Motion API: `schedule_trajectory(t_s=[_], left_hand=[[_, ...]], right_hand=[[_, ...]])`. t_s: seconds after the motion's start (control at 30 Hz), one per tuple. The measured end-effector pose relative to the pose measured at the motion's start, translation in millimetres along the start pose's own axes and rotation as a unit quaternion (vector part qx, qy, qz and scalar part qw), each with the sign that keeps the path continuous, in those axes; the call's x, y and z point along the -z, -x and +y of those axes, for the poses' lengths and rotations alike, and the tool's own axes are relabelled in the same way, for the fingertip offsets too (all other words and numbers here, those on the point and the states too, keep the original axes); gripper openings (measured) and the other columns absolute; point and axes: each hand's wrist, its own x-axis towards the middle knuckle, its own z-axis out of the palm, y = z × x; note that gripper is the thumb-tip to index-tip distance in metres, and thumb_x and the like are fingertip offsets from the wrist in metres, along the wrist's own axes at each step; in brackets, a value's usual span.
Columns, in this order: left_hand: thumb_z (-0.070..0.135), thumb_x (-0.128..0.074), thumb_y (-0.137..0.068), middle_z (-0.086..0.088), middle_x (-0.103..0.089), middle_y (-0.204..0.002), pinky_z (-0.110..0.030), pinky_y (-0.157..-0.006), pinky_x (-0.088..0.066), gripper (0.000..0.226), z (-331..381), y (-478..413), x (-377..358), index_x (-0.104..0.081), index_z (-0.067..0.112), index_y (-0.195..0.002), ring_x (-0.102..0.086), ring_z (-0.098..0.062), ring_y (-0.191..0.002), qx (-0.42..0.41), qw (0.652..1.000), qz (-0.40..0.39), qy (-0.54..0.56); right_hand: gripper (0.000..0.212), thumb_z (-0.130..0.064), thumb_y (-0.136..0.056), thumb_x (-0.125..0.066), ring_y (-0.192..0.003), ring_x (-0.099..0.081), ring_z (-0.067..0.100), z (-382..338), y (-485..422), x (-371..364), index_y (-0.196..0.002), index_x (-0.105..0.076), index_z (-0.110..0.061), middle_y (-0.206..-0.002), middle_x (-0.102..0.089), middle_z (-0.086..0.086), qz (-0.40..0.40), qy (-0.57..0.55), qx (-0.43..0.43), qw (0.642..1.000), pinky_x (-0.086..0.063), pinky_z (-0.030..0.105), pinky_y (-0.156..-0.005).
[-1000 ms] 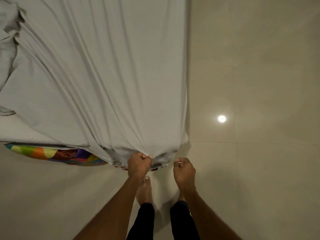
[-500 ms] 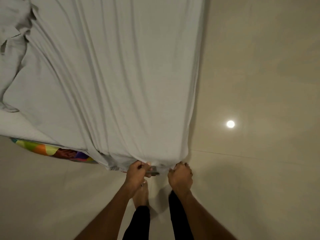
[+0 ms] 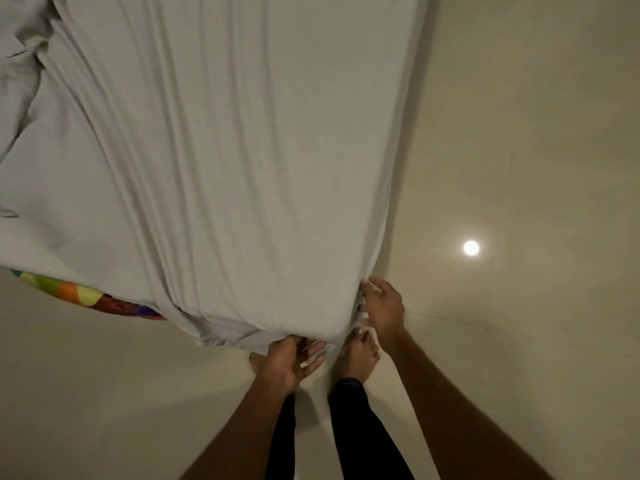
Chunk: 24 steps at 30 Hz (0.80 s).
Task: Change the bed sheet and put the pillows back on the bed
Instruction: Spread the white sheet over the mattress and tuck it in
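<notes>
A light grey bed sheet is stretched in long folds over the bed and pulled down over the near corner. A multicoloured patterned edge of the bedding underneath shows at the lower left. My left hand holds the sheet's hem at the bottom of the corner, thumb on the fabric and fingers beneath it. My right hand presses its fingertips against the sheet on the corner's right side, thumb raised. No pillows are in view.
Beige floor tiles surround the bed on the right and in front, with a bright lamp reflection. My bare feet stand just in front of the corner. The sheet is bunched at the far left.
The view has moved closer to the corner. My right hand went from beside the left hand up to the corner's right side and opened. The sheet now covers the corner.
</notes>
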Motion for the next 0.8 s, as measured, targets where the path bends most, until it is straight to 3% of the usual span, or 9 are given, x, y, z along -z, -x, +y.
schedule_trajectory(t_s=[0.07,0.23,0.37,0.47,0.53,0.6,0.67,0.73,0.8], left_hand=[[0.027,-0.054,-0.105,-0.012,-0.075,-0.109,-0.045,-0.079,-0.061,0.025,2,-4,-6,-0.066,0.005,-0.107,-0.074,-0.031,-0.107,0.056,0.998,-0.007,0.011],[0.048,-0.050,-0.101,-0.026,-0.070,-0.125,-0.060,-0.083,-0.059,0.052,-6,-9,-8,-0.057,-0.001,-0.117,-0.067,-0.043,-0.114,0.193,0.975,-0.071,0.085],[0.027,-0.041,-0.104,-0.028,-0.069,-0.126,-0.056,-0.111,-0.045,0.037,-15,-6,-21,-0.062,-0.001,-0.115,-0.063,-0.042,-0.123,0.142,0.964,-0.087,0.209],[0.033,-0.042,-0.101,-0.029,-0.066,-0.130,-0.054,-0.116,-0.040,0.047,-21,-2,-34,-0.063,-0.003,-0.123,-0.062,-0.043,-0.125,0.131,0.954,-0.091,0.255],[0.039,-0.038,-0.103,-0.027,-0.068,-0.128,-0.054,-0.115,-0.042,0.055,-22,1,-36,-0.063,-0.004,-0.127,-0.062,-0.043,-0.124,0.120,0.959,-0.088,0.240],[0.038,-0.038,-0.106,-0.026,-0.070,-0.124,-0.053,-0.104,-0.052,0.050,-21,-1,-34,-0.062,0.000,-0.129,-0.069,-0.043,-0.113,0.088,0.976,-0.049,0.191],[0.030,-0.046,-0.106,-0.024,-0.072,-0.118,-0.052,-0.094,-0.059,0.040,-17,-5,-30,-0.065,0.000,-0.123,-0.073,-0.041,-0.100,0.033,0.979,0.015,0.199],[0.027,-0.048,-0.104,-0.018,-0.071,-0.089,-0.053,-0.099,-0.055,0.032,-13,-6,-25,-0.068,0.002,-0.104,-0.069,-0.033,-0.081,-0.009,0.967,0.045,0.249],[0.029,-0.047,-0.103,-0.009,-0.054,-0.065,-0.053,-0.103,-0.050,0.031,-8,-3,-23,-0.063,0.007,-0.088,-0.056,-0.026,-0.065,-0.023,0.958,0.036,0.285]], right_hand=[[0.010,-0.040,-0.099,-0.066,-0.081,-0.075,0.025,-17,-11,-7,-0.100,-0.069,-0.031,-0.097,-0.076,0.002,-0.006,0.007,-0.022,1.000,-0.063,0.037,-0.064],[0.037,-0.030,-0.093,-0.071,-0.061,-0.059,0.026,-17,-36,-13,-0.061,-0.068,-0.012,-0.064,-0.065,0.007,0.043,0.086,-0.017,0.995,-0.060,0.047,-0.066],[0.035,-0.035,-0.098,-0.059,-0.076,-0.067,0.034,-11,-37,-17,-0.080,-0.068,-0.006,-0.080,-0.069,0.011,0.049,0.236,0.014,0.971,-0.049,0.033,-0.064],[0.041,-0.041,-0.093,-0.057,-0.082,-0.072,0.038,-12,-43,-26,-0.095,-0.070,-0.002,-0.092,-0.072,0.015,0.067,0.211,-0.011,0.975,-0.059,0.040,-0.071],[0.040,-0.040,-0.088,-0.059,-0.078,-0.072,0.039,-14,-48,-31,-0.090,-0.072,-0.002,-0.088,-0.071,0.017,0.077,0.198,-0.018,0.977,-0.064,0.048,-0.072],[0.028,-0.022,-0.091,-0.063,-0.064,-0.067,0.031,-13,-48,-30,-0.065,-0.068,-0.012,-0.066,-0.066,0.008,0.064,0.190,0.004,0.980,-0.063,0.047,-0.069],[0.048,-0.007,-0.090,-0.060,-0.053,-0.052,0.021,-9,-46,-32,-0.046,-0.053,-0.023,-0.048,-0.053,-0.004,0.058,0.164,0.020,0.985,-0.057,0.038,-0.061],[0.052,-0.006,-0.091,-0.056,-0.053,-0.042,0.019,-5,-43,-32,-0.043,-0.044,-0.023,-0.046,-0.045,-0.005,0.055,0.134,0.005,0.989,-0.043,0.034,-0.060],[0.047,-0.015,-0.094,-0.054,-0.061,-0.041,0.022,-2,-40,-33,-0.048,-0.043,-0.019,-0.052,-0.046,-0.001,0.047,0.103,-0.017,0.993,-0.036,0.035,-0.062]])
